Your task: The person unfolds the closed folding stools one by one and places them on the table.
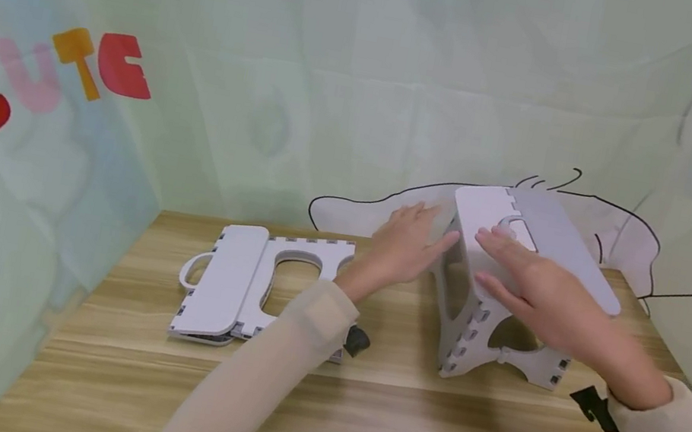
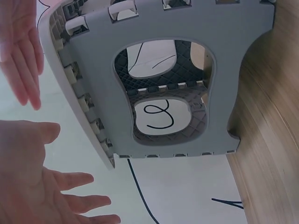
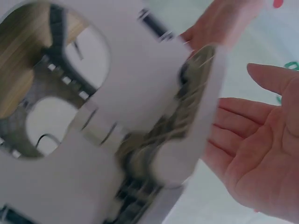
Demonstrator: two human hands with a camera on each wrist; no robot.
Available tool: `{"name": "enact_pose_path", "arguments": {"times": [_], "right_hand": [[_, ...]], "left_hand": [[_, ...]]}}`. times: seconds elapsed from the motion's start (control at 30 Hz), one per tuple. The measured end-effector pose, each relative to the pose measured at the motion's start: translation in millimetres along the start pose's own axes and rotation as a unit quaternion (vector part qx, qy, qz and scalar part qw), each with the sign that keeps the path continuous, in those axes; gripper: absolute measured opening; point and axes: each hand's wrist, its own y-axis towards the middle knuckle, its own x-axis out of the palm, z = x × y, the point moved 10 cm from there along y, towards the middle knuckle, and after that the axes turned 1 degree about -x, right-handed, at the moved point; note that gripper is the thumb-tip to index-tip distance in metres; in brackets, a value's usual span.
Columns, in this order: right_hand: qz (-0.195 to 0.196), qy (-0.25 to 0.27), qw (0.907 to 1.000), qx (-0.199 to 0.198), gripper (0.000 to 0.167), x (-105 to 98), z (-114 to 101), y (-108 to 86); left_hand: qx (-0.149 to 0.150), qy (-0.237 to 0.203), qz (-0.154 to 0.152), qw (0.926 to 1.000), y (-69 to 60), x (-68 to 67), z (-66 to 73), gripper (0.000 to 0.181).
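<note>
A white and grey folding step stool (image 1: 572, 236) stands unfolded on its legs at the right of the table. My right hand (image 1: 537, 292) hovers at its top near the small handle, fingers straight; whether it touches cannot be told there. In the right wrist view the palm of this right hand (image 3: 257, 149) shows beside the stool's top edge, holding nothing. To the stool's left is my left hand (image 1: 407, 242), fingers spread. The left wrist view has this left hand (image 2: 42, 182) apart from the stool's leg panel (image 2: 224, 84), with nothing in it.
A second folding stool (image 1: 230, 281) lies folded flat on the wooden table (image 1: 351, 425), left of my left forearm, its loop handle pointing left. A printed curtain (image 1: 367, 96) hangs behind the table and along both sides.
</note>
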Motion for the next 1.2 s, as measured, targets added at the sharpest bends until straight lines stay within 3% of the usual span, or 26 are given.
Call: {"name": "enact_pose_path", "arguments": {"times": [0.17, 0.53, 0.9, 1.2], "right_hand": [[-0.002, -0.002, 0.9998, -0.019, 0.058, 7, -21, 0.3], [0.042, -0.029, 0.9956, -0.079, 0.056, 33, -62, 4.6], [0.015, 0.003, 0.9986, -0.05, 0.057, 80, -70, 15.2], [0.002, 0.003, 0.9972, -0.075, 0.058, 119, -73, 20.3]], "left_hand": [[-0.002, 0.001, 0.002, 1.0, -4.3, -2.8, -11.1, 0.069], [-0.018, -0.008, 0.017, 0.9997, -14.1, -14.1, -38.8, 0.071], [-0.041, -0.031, 0.043, 0.9977, -26.8, -30.4, -68.2, 0.069], [-0.082, -0.04, 0.036, 0.9951, -41.3, -41.6, -112.5, 0.07]]}}
